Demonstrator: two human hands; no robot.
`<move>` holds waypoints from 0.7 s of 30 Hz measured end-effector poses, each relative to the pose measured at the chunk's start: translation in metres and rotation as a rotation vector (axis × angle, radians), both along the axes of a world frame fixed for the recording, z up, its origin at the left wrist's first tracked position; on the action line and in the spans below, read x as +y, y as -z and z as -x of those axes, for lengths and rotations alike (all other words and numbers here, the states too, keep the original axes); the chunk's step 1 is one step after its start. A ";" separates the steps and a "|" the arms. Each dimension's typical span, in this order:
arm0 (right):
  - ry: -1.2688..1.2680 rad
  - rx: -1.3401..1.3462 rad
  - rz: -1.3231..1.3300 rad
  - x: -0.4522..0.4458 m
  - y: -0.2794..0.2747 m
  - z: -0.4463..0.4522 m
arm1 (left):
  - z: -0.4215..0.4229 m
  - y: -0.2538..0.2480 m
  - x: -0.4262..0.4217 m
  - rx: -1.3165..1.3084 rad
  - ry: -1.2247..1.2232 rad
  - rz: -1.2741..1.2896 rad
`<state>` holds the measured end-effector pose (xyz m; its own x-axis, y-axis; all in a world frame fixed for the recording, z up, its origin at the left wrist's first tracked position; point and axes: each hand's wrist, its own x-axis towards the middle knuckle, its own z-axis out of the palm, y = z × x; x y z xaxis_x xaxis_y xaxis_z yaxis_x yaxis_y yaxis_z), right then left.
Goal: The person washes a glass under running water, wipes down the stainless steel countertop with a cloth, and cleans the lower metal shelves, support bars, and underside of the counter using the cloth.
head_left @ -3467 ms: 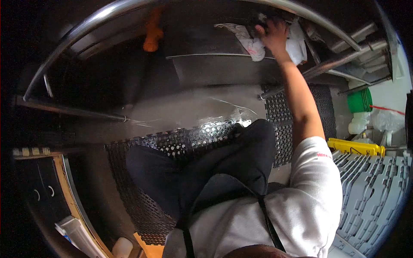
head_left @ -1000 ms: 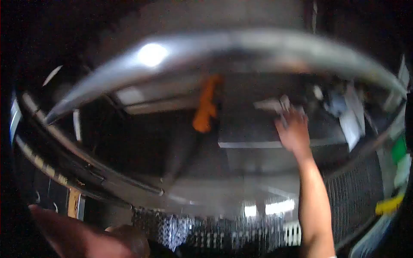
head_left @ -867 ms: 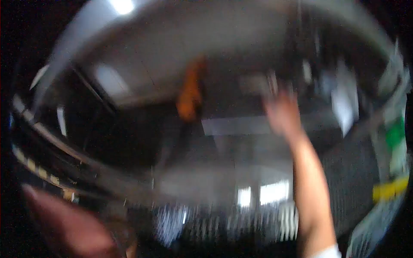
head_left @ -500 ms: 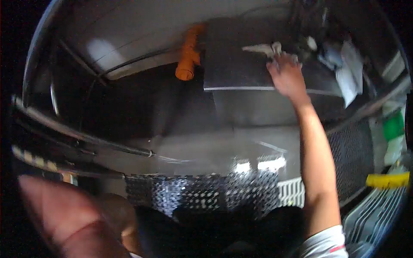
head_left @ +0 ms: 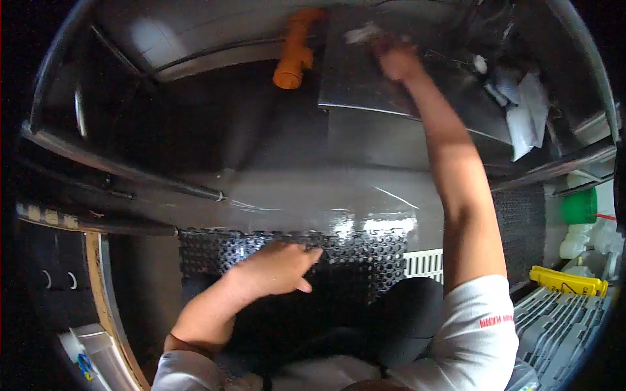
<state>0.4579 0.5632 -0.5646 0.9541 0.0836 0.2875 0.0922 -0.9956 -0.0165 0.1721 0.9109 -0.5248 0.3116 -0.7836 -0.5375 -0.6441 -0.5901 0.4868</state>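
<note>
My right hand (head_left: 398,62) reaches far out over a dark metal shelf (head_left: 365,91). It is pressed on a crumpled whitish cloth (head_left: 362,32), part of which sticks out to the left of the fingers; motion blur hides the exact grip. Lower down, my left hand (head_left: 280,267) hovers over the black floor mat, back of the hand upward. Its thumb and a forefinger stand apart, and I see nothing in it.
An orange pipe (head_left: 292,65) stands left of the shelf. White and clear plastic bags (head_left: 521,124) lie at the shelf's right side. Metal rails (head_left: 163,182) run below. A perforated rubber mat (head_left: 352,251), a yellow caution sign (head_left: 567,281) and a green container (head_left: 579,207) are nearby.
My right hand has moved left and farther away across the shelf, the cloth with it. My left hand has come from close by the camera at lower left to the middle, above the mat.
</note>
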 end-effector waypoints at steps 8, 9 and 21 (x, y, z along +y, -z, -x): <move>-0.235 -0.059 0.129 0.076 0.004 -0.027 | -0.007 0.017 0.010 -0.252 -0.115 0.157; -0.335 -0.140 0.141 0.087 0.009 0.005 | -0.010 0.026 0.013 -0.213 -0.099 0.080; -0.042 -0.269 0.371 -0.056 0.021 0.129 | -0.019 0.026 0.010 -0.022 -0.127 -0.162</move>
<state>0.3293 0.5076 -0.5859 0.8434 0.2645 0.4676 0.0850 -0.9251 0.3701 0.1909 0.9211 -0.5506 0.4154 -0.6414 -0.6451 -0.5694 -0.7364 0.3655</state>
